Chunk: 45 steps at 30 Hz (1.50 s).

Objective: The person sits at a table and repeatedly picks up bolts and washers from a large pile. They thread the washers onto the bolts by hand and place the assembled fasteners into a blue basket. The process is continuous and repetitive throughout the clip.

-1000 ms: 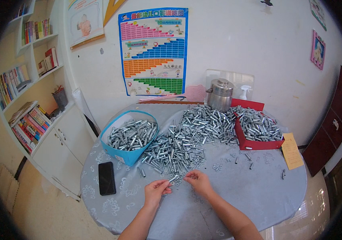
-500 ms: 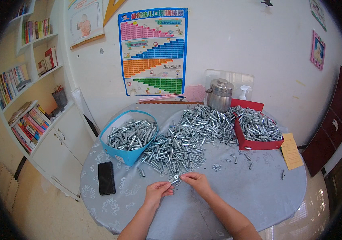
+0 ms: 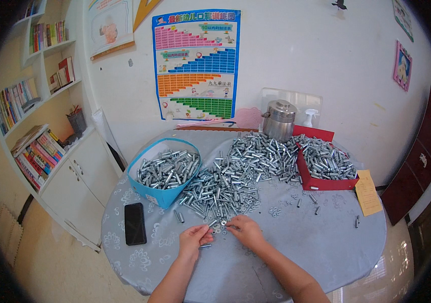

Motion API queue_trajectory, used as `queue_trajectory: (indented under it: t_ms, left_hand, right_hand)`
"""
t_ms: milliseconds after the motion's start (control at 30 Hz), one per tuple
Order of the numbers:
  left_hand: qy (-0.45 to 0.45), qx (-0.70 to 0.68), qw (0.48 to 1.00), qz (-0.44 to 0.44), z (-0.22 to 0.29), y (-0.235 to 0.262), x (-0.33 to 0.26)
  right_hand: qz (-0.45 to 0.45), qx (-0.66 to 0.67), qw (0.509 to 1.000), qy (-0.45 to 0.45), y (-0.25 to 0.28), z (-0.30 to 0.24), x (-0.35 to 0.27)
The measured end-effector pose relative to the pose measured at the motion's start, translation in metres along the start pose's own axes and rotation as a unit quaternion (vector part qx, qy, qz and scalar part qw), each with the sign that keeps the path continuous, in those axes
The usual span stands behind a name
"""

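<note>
My left hand (image 3: 193, 241) is closed, thumb and finger pinching a small silver metal sleeve (image 3: 213, 223) that points up toward the pile. Another silver cylinder (image 3: 206, 246) lies on the cloth beside that hand. My right hand (image 3: 246, 232) is closed too, its fingertips pinched at a bright washer (image 3: 223, 222); how firmly it is gripped is too small to tell. Several loose washers (image 3: 216, 231) lie between the hands. Just beyond them spreads a big heap of silver bolts, sleeves and washers (image 3: 220, 189).
A blue container (image 3: 159, 196) full of metal pieces stands left of the heap, a red box (image 3: 321, 184) of them at right. Around are a black phone (image 3: 135, 224), a steel pot (image 3: 279, 121), a yellow paper (image 3: 368, 193) and a small washer group (image 3: 274, 211).
My left hand has drawn slightly left, away from the right hand. A cylinder now shows on the cloth beside it. The right hand has barely moved, and the view has shifted slightly.
</note>
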State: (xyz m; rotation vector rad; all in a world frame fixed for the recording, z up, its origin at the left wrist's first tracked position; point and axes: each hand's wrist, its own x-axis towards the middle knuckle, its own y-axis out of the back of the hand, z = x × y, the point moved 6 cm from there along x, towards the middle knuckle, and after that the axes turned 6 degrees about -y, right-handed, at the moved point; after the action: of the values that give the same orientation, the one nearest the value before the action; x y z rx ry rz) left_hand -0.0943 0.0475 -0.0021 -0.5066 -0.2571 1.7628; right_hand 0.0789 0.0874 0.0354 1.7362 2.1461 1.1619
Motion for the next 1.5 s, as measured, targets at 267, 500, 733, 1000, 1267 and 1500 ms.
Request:
queue_trajectory:
  t_ms: [267,500,733,1000,1267,1500]
  left_hand:
    - [0.004,0.002,1.000,-0.011,-0.001,-0.003,-0.002]
    - [0.012,0.014,1.000,-0.023,0.000,-0.008,-0.006]
    - [0.018,0.019,0.998,-0.050,-0.004,-0.008,-0.004]
    - [0.039,0.005,0.997,-0.071,-0.008,-0.009,-0.004]
    - [0.038,-0.010,0.997,-0.066,-0.009,-0.008,-0.001]
    - [0.034,0.003,0.998,-0.060,-0.009,-0.006,-0.001]
  right_hand:
    - [0.014,-0.082,0.996,0.023,-0.001,0.001,-0.001]
    - [0.030,0.340,0.916,-0.211,-0.004,0.030,-0.001]
    - [-0.007,0.353,0.927,-0.127,-0.005,0.010,-0.001]
    - [-0.036,0.409,0.894,-0.178,-0.011,0.016,-0.003]
    - [-0.052,0.266,0.944,-0.187,-0.009,0.028,-0.005]
    - [-0.040,-0.065,0.997,-0.003,-0.004,0.007,-0.006]
